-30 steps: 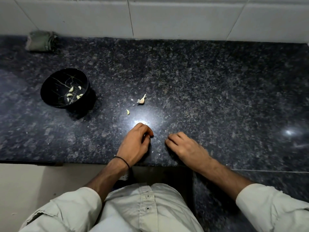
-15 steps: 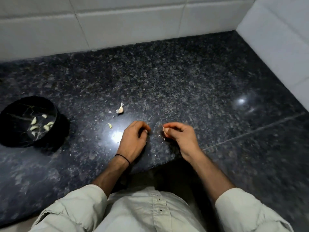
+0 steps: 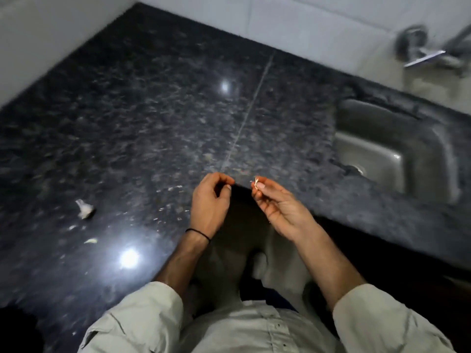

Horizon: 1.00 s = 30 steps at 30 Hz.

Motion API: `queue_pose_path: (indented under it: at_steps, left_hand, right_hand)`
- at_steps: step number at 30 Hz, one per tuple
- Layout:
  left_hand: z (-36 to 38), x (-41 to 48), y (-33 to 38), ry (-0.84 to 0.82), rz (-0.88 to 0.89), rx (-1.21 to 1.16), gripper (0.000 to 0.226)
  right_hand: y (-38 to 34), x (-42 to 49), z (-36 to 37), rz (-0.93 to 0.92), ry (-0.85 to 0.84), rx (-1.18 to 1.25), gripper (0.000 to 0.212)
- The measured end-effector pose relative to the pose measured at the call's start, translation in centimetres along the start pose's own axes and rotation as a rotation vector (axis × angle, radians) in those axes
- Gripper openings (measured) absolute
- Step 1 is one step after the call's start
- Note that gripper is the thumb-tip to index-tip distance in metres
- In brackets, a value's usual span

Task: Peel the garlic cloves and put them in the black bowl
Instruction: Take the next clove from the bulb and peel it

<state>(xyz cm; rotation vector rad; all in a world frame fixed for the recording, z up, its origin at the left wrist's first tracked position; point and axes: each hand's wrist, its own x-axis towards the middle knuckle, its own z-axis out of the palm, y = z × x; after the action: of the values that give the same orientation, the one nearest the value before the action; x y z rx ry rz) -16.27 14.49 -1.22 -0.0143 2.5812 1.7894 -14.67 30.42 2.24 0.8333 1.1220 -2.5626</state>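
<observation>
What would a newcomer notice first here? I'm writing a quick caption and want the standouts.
The two hands at centre: the right hand pinches a tiny pale scrap at its fingertips, while the left hand curls beside it, apart. A garlic piece lies on the dark granite counter at left, and a steel sink sits at right.

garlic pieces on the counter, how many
2: a papery garlic piece at left and a small clove nearer the counter edge. Tiny specks aside; more may lie out of view.
</observation>
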Motion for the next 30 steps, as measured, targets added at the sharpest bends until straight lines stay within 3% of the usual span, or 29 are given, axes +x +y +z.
queue_pose_path:
  at_steps: [5,9,19,25,30]
  left_hand:
    - [9.0,-2.2,4.3,-0.339,0.105,0.058,0.016]
    - [17.9,-6.0,6.3,-0.636,0.155,0.105,0.027]
    - [37.6,-17.3,7.6,-1.255,0.302,0.372,0.020]
    - [47.5,-19.7,4.4,-1.455,0.304,0.487,0.025]
    - [56.4,-21.8,-3.0,-1.550,0.233,0.612,0.023]
  right_hand:
    - [-3.5,-5.1,-9.9,-0.172,0.155,0.155,0.023]
    - [-5.6,-10.1,-19.7,-0.296,0.307,0.321,0.022]
    - [-3.0,-20.3,-42.0,-0.378,0.651,0.609,0.016]
    - [1.7,-18.9,-50.5,-0.367,0.854,0.708,0.018]
    - [6.6,-14.9,-57.3,-0.382,1.020,0.773,0.019]
